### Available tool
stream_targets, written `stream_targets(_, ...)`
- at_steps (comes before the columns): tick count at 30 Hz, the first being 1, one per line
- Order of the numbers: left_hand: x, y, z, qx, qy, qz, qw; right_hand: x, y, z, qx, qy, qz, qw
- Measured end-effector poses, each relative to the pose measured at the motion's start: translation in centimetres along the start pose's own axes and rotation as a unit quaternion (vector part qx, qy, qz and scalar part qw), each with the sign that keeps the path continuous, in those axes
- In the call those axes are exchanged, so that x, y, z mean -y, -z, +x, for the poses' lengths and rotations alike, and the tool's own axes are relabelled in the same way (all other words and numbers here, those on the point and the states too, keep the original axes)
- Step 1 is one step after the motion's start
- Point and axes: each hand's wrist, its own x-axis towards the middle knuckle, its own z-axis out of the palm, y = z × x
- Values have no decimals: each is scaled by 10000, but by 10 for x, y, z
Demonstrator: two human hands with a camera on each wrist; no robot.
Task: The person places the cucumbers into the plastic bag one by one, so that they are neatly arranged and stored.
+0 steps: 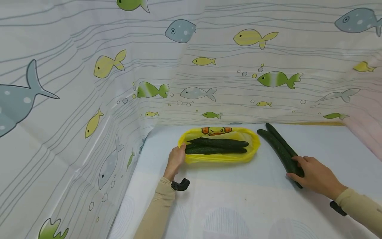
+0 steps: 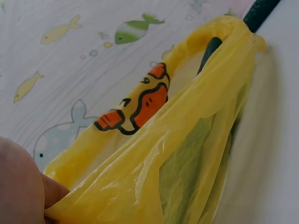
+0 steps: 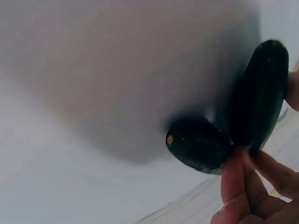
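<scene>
A yellow plastic bag point(image 1: 221, 158) with a cartoon face on its rim lies open on the table, and several dark green cucumbers point(image 1: 219, 143) rest inside it. At the bag's left end my left hand point(image 1: 176, 159) pinches the rim; the left wrist view has the yellow film point(image 2: 135, 186) stretched from thumb and finger. To the right of the bag, two more cucumbers point(image 1: 276, 146) lie side by side, slanting toward me. My right hand point(image 1: 316, 174) grips one of them near its closer end. In the right wrist view, fingertips hold the upper cucumber point(image 3: 261, 93), with the other cucumber point(image 3: 198, 144) beside it.
A white table point(image 1: 232, 199) with faint patterns carries everything. Behind and to the left stands a fish-printed curtain or sheet point(image 1: 226, 99), reaching down to the table's edges. Dark wrist bands point(image 1: 180, 184) sit at both sleeves.
</scene>
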Motion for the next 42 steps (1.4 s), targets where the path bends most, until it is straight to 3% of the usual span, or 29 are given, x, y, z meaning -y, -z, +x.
stream_targets(5,0,0,-1,-16,37,4,10000,6,-5,-8,-19,123,-305,9995)
stream_targets(14,0,-1,-1,-22,-32,-29,10000,14,-16,-17,-375,50,-5,9993)
stream_targets(21,-1,0,-1,-32,-33,-17,10000,18,-16,-18,-216,-451,346,9981)
stream_targets(27,-1,0,-1,-62,19,21,10000,20,-12,-14,-369,-705,361,9962)
stream_targets(42,0,0,0,-51,-49,32,10000,20,4,-7,404,-1074,792,9902)
